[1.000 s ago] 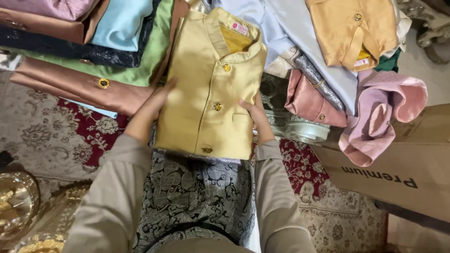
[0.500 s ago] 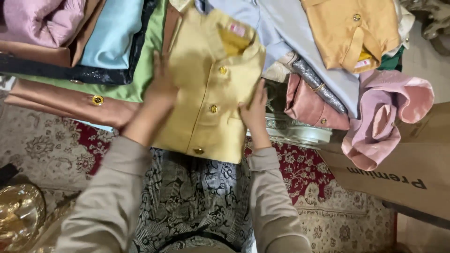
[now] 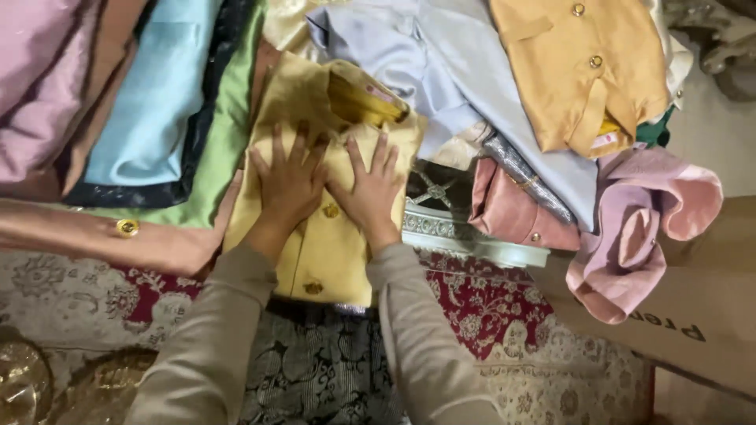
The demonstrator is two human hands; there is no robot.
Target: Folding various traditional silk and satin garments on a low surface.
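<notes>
Left hand, right hand: both open flat, fingers spread, gripping nothing, pressing yellow buttoned vest, on garment pile near patterned rug edge. Advice: even pressure, avoid creases.

Both hands lay flat, fingers spread, on a folded yellow buttoned garment at the centre of the frame, the left hand just beside the right hand. A green and light-blue stack of folded clothes filled the upper left. A pale lavender garment and an orange buttoned vest lay at the top right, a pink garment at the right, touching a cardboard box. A patterned red carpet showed below.
</notes>
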